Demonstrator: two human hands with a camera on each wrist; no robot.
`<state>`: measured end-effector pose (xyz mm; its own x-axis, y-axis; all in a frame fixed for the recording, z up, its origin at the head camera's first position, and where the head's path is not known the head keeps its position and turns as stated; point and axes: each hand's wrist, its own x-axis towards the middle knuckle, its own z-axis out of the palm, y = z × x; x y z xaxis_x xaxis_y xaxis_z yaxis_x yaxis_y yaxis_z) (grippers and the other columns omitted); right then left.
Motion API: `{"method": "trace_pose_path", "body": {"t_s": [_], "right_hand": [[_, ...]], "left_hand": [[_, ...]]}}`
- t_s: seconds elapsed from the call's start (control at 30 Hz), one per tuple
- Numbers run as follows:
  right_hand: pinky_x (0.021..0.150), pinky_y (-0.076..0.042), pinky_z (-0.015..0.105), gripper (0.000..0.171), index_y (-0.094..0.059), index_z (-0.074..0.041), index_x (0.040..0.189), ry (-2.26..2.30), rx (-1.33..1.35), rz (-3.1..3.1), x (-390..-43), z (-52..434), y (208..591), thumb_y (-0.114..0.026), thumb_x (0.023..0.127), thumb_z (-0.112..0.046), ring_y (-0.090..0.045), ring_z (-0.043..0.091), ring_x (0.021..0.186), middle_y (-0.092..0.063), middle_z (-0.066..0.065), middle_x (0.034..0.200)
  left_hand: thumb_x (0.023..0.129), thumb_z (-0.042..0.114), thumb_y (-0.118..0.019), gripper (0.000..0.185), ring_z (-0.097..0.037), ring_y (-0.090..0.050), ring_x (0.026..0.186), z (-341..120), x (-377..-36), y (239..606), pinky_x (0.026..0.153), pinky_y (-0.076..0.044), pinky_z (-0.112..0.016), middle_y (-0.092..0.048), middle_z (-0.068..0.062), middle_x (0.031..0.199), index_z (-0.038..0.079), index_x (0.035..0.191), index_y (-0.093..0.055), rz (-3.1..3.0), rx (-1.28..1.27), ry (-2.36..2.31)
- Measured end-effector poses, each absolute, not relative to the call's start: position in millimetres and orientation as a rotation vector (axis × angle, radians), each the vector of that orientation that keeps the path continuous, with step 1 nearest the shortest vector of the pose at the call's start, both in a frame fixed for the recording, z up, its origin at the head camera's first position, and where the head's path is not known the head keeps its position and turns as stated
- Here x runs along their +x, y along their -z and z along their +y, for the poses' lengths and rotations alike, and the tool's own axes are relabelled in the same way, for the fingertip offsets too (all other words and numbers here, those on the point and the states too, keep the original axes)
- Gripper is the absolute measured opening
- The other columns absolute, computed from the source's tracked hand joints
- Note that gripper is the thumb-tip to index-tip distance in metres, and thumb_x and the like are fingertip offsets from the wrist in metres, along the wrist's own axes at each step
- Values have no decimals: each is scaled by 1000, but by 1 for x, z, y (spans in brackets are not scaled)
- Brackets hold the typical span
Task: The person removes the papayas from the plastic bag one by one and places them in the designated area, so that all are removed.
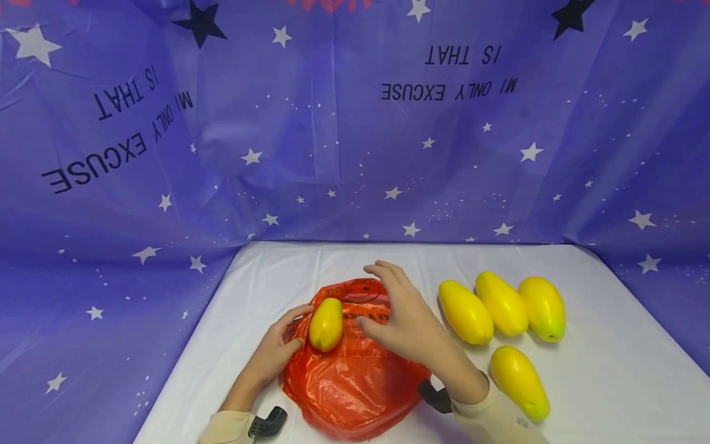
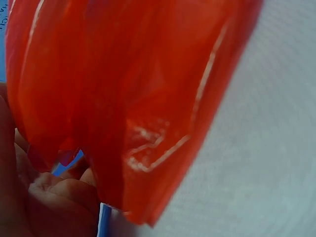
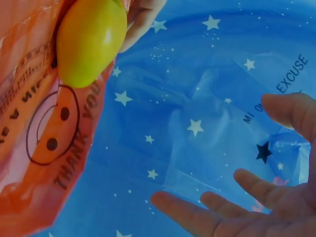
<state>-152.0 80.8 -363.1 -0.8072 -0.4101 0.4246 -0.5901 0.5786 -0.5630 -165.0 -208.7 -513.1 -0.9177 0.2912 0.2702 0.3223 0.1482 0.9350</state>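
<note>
An orange plastic bag (image 1: 355, 382) (image 2: 128, 94) (image 3: 34, 128) with a smiley print lies crumpled on the white table (image 1: 610, 345). On its upper left part rests a yellow fruit (image 1: 325, 324) (image 3: 91, 39). My left hand (image 1: 291, 330) (image 2: 44, 197) pinches the bag's left edge beside that fruit, thumb on the plastic and fingers behind it. Above the bag, just right of the fruit, my right hand (image 1: 383, 302) (image 3: 232, 192) hovers with fingers spread and holds nothing.
Three more yellow fruits (image 1: 501, 303) lie side by side on the table right of the bag, and another yellow fruit (image 1: 518, 382) lies nearer the front. A purple star-printed cloth (image 1: 355, 154) forms the backdrop and both sides.
</note>
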Motion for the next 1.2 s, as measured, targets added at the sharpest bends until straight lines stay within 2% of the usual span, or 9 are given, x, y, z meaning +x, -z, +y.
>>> {"method": "trace_pose_path", "body": {"t_s": [0.4,0.6,0.77,0.97,1.2], "right_hand": [[95,-48,36,58,-56,-20,130,-1040,827,-2680,-173,49,390,-76,77,-32,-53,14,118,-51,-4,133],[89,-52,35,59,-56,-19,130,-1034,901,-2750,-179,30,408,-77,76,-31,-57,18,110,-52,-1,132],[89,-52,38,59,-58,-16,130,-1041,923,-2788,-182,20,421,-78,76,-30,-55,22,113,-51,1,134],[85,-52,35,53,-62,-12,123,-1032,913,-2800,-187,11,432,-78,75,-27,-57,20,105,-54,3,129],[83,-52,34,56,-61,-13,125,-982,894,-2864,-191,4,447,-77,74,-28,-57,17,99,-54,5,128]], "left_hand": [[81,-18,-46,65,-31,-41,134,-211,-163,517,105,-35,-21,-42,-11,148,8,141,-47,-2364,-633,1942],[82,-18,-46,65,-32,-43,133,-212,-163,518,103,-38,-23,-41,-12,148,8,142,-46,-2354,-658,1954],[83,-16,-47,65,-31,-44,132,-212,-164,518,102,-40,-24,-41,-10,149,10,144,-44,-2375,-660,1941],[83,-15,-47,67,-26,-43,133,-210,-165,515,103,-38,-23,-42,-5,148,15,143,-47,-2397,-606,1930],[83,-17,-46,67,-29,-43,133,-210,-167,515,104,-37,-22,-41,-9,148,12,143,-45,-2378,-647,1941]]}}
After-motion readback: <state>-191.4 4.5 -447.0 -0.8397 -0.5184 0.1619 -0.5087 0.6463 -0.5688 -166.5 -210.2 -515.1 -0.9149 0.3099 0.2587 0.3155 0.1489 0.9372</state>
